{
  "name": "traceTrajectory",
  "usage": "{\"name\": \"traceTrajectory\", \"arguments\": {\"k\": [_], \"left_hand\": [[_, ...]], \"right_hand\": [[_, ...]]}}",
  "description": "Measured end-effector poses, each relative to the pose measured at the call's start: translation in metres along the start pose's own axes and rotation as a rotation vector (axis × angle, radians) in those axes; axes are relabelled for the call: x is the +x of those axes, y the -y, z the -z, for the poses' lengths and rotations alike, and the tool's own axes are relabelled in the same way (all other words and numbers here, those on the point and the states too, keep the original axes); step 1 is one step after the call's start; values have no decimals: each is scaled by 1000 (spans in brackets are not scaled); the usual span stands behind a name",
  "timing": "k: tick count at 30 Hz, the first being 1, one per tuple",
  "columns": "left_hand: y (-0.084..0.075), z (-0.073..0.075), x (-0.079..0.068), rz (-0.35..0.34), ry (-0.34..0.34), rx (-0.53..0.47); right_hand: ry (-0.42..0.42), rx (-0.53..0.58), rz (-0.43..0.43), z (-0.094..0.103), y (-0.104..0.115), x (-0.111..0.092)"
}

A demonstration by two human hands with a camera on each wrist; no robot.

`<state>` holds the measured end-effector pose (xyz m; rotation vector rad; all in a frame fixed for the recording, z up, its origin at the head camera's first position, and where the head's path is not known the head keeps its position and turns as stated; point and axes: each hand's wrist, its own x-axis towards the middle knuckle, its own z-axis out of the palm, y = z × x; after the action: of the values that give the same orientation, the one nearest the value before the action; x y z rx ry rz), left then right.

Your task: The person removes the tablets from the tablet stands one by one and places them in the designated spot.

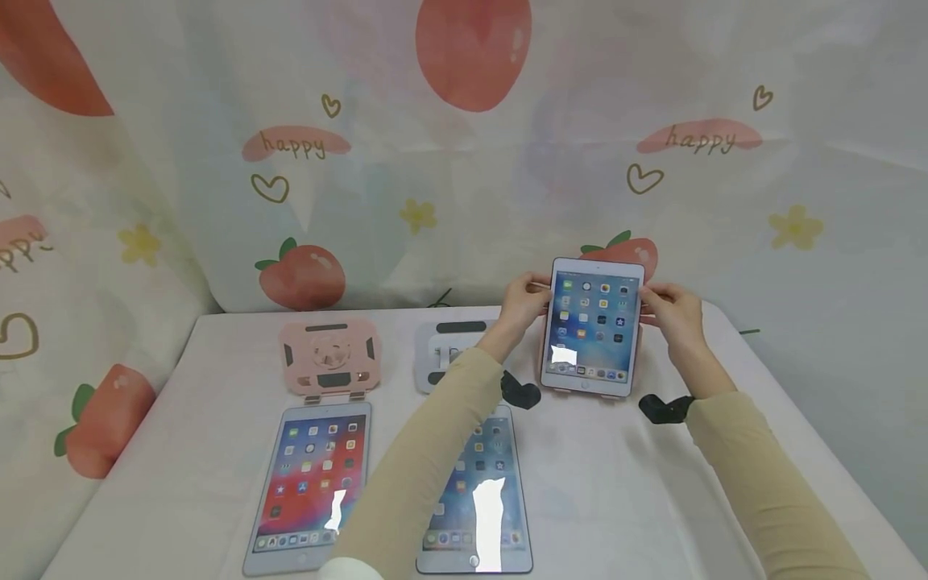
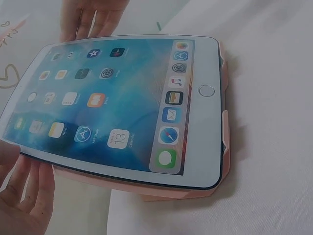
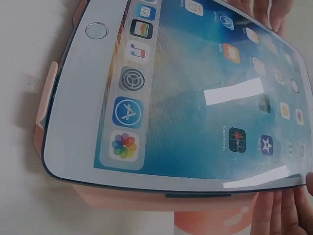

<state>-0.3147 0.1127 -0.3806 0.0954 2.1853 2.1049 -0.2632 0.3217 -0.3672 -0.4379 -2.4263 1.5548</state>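
A white-framed tablet (image 1: 596,322) with a lit home screen leans upright on a pink tablet stand (image 2: 226,132) at the back right of the table. In the left wrist view, its home-button end sits against the stand's small lips. My left hand (image 1: 524,310) pinches the tablet's left edge near the top, thumb at the front and fingers behind. On the opposite edge, my right hand (image 1: 677,314) grips it at about the same height. The right wrist view shows the right fingers (image 3: 276,215) under that edge, beside the stand's pink back plate.
Two more tablets lie flat at the front: one with a red-blue screen (image 1: 312,483), another with a blue screen (image 1: 507,483) partly behind my left sleeve. Behind them are a second pink stand (image 1: 297,358) and a grey-white stand (image 1: 426,346). A patterned cloth (image 1: 449,177) hangs behind the table.
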Motion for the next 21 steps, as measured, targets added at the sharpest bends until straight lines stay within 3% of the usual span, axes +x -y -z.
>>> {"name": "traceTrajectory", "arguments": {"k": [9, 21], "left_hand": [[-3, 1, -4, -11, -1, 14], [-4, 1, -5, -19, 1, -4]], "right_hand": [[-36, 16, -28, 0, 0, -1], [-54, 35, -3, 2, 3, -4]]}}
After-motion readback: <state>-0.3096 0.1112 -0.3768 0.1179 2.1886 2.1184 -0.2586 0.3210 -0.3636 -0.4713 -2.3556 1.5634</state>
